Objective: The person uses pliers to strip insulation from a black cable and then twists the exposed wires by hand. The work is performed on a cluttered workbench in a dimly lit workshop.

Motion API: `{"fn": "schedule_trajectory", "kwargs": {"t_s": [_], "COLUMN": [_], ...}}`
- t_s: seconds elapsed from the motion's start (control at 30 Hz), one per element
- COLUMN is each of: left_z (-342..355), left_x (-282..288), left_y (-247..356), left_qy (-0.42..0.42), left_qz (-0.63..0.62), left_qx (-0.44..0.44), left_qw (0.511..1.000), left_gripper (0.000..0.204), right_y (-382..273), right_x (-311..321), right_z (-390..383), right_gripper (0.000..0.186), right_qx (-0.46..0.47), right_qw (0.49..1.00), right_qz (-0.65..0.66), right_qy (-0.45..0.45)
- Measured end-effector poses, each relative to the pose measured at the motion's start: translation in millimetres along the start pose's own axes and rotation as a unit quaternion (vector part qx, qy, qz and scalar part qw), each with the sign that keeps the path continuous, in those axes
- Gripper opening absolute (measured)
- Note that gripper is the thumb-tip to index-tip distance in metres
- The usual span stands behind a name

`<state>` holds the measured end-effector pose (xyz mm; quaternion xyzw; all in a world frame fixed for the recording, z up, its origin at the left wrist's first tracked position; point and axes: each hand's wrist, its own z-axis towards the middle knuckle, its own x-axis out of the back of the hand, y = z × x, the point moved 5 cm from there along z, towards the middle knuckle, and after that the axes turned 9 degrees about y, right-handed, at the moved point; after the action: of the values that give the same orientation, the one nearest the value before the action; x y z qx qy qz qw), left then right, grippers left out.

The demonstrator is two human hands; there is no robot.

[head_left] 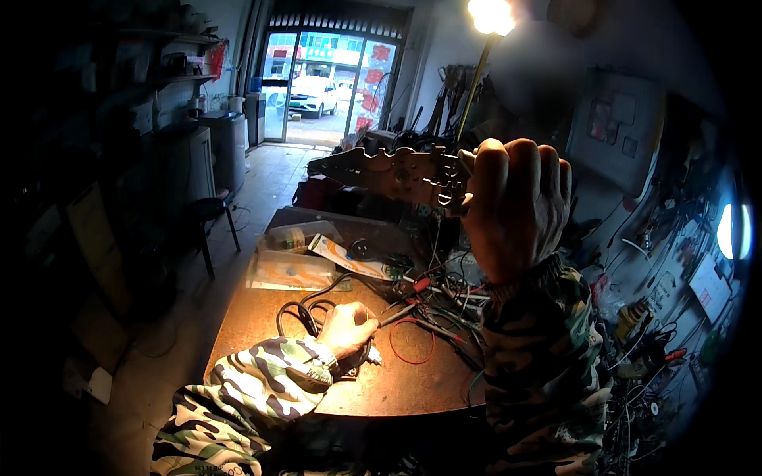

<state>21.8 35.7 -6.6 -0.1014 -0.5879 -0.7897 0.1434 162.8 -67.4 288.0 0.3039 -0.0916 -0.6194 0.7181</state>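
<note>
Brown table (266, 321) stands in a dim, cluttered workshop, with a glass door (321, 87) at the far end and a lit lamp (492, 16) at the upper edge of the view. Pliers (389, 173) are located in the air above the far part of the table, in the right hand (520, 202). Right-hand grip: closed, with the fingers wrapped around the handle end. The long axis of the pliers runs nearly level across the view, with a slight downward slope toward the handle end. The tapered nose points to the person's left; the handle end lies to the right, inside the fist. One flat face, with holes and notches, is turned toward the viewer. The left hand (347, 329) is positioned low over the table, with thumb and fingers bent together, beside a looped black cable (305, 317); whether it grips the cable cannot be determined. To the right of this hand, a red wire (434, 349) curves on the tabletop near a tangle of leads. A clear box (290, 271) sits beyond the cable. Camouflage sleeves cover both forearms.
</note>
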Motion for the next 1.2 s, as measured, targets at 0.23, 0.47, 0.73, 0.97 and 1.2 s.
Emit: {"fn": "schedule_trajectory", "kwargs": {"t_s": [0.23,0.47,0.73,0.97,1.2], "left_z": [-2,-2,0,0,0], "left_x": [-20,-12,-22,-18,-21], "left_y": [6,-4,-1,-3,-7], "left_qy": [-0.005,0.01,0.0,-0.002,-0.009], "left_qz": [-0.005,0.0,-0.007,-0.018,-0.018], "left_qx": [-0.023,-0.021,-0.031,-0.02,-0.023], "left_qw": [1.0,1.0,1.0,1.0,1.0], "left_gripper": [0.027,0.029,0.029,0.029,0.028], "right_y": [25,25,31,30,30], "right_x": [14,23,27,20,12], "right_z": [40,55,55,37,12], "right_gripper": [0.021,0.022,0.02,0.021,0.023], "right_qx": [0.03,0.037,0.047,0.023,0.004], "right_qw": [0.998,0.997,0.994,0.996,0.995], "right_qz": [-0.062,-0.069,-0.093,-0.077,-0.074], "right_qy": [0.014,-0.01,-0.03,-0.042,-0.063]}}
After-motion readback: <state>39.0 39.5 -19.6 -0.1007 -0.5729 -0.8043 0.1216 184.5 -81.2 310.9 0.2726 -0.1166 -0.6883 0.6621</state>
